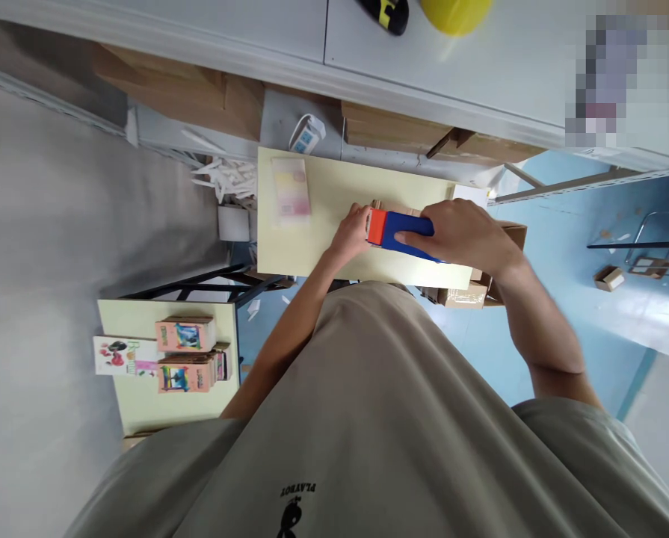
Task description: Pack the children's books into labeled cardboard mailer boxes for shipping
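Over the pale yellow table (pixel 331 175), my right hand (pixel 466 235) is closed round a long, box-shaped blue thing with an orange-red end (pixel 409 235), its thumb lying along the top. What kind of thing it is, I cannot make out. My left hand (pixel 350 235) is closed at the orange-red end, fingers bent against its pale edge; the fingertips are partly hidden. Brown cardboard (pixel 395 208) shows just behind the blue thing. A flat pink-and-yellow printed packet (pixel 291 188) lies on the table's left part, and a white flat item (pixel 469 196) at its right back corner.
A grey worktop (pixel 227 30) crosses the back, cardboard boxes (pixel 182 90) and a white power strip (pixel 307 134) beneath it. At lower left, another table (pixel 166 411) carries stacked printed boxes (pixel 185 336). Open cartons (pixel 463 295) stand at the right, beside the yellow table.
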A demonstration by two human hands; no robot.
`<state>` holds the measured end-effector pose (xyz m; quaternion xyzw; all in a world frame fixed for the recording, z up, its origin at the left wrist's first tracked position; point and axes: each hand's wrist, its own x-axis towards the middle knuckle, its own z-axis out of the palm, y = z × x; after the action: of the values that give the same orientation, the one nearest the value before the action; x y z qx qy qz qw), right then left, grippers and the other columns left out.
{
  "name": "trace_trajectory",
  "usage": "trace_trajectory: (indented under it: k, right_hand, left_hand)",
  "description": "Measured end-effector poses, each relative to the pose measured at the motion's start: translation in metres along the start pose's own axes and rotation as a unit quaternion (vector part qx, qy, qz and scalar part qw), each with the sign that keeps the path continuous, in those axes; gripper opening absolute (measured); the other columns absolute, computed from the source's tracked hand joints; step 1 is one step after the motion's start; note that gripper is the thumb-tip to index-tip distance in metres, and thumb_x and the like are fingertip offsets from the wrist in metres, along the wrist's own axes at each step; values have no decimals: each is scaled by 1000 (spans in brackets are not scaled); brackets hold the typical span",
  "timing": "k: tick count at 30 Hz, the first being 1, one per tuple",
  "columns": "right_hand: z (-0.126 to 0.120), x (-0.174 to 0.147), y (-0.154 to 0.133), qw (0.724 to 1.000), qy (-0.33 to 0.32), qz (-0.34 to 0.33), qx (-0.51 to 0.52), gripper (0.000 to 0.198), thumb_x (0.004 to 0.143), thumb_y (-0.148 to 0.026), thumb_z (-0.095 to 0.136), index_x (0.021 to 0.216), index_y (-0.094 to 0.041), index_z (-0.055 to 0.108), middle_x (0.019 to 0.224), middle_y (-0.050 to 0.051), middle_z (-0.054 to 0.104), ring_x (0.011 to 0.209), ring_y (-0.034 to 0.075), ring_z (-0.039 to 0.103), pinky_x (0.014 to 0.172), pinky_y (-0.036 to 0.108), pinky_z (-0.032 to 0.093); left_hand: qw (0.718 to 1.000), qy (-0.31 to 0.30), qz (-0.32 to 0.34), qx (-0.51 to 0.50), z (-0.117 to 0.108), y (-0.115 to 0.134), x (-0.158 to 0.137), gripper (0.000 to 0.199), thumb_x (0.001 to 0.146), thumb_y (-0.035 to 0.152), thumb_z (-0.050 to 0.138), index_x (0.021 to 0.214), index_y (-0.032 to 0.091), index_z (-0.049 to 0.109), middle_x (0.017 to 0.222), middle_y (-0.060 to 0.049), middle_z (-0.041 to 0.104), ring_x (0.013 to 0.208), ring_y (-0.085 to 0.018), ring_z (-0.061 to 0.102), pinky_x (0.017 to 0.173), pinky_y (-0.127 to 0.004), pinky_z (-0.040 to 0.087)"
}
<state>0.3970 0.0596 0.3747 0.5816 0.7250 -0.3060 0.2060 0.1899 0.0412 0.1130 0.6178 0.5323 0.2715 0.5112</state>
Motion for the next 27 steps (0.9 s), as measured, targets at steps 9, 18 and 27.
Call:
trace_trajectory:
  k: [9,18,27]
  right_hand:
    - [40,10,89,990,-78,118,16,67,107,-85,63,84,-23,75,72,10,72,77,29,71,76,41,48]
    - [60,33,96,988,-80,130,15,68,103,-87,68,92,-21,78,92,19,81,94,37,78,82,44,54]
    - [69,25,98,989,-86,108,57,52,110,-70,69,101,-19,78,82,15,75,88,34,76,81,43,53]
  left_hand:
    - [999,-34,-11,40,-6,1,-10,51,88,6,89,134,25,75,138,-10,68,119,-27,76,117,-44,65]
    - [987,78,-114,-80,10,18,-21,37,91,24,98,124,24,84,123,-9,85,94,-21,77,93,-33,64]
    - [968,213,-136,8,44,19,-16,27,109,49,87,94,27,93,101,-8,85,103,-27,79,96,-37,61]
